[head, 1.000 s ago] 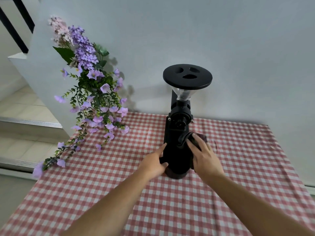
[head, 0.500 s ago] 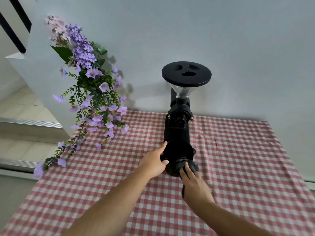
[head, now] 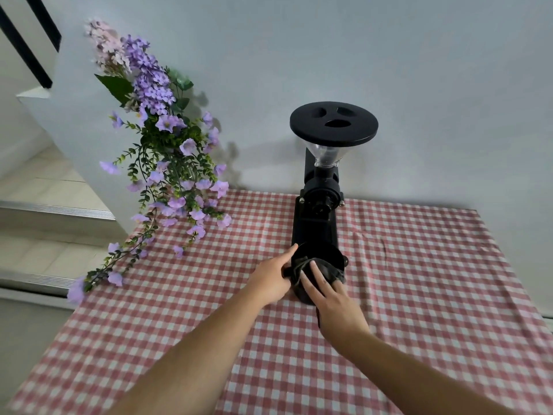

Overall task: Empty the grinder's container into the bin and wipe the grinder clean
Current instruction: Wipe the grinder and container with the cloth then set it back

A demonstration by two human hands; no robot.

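The grinder (head: 317,223) stands on the tablecloth (head: 419,280) before the wall (head: 389,55); flowers (head: 167,163) hang left of the grinder.

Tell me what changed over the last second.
The right hand carried the dark cloth from the right side of the black coffee grinder down to its round front base and now presses it there with straight fingers. The left hand stays holding the base's left side; grinder, purple flowers and red checked tablecloth are unmoved.

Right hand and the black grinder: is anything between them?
Yes. In the head view, a dark cloth lies between the right hand, fingers flat, and the round lower front of the grinder.
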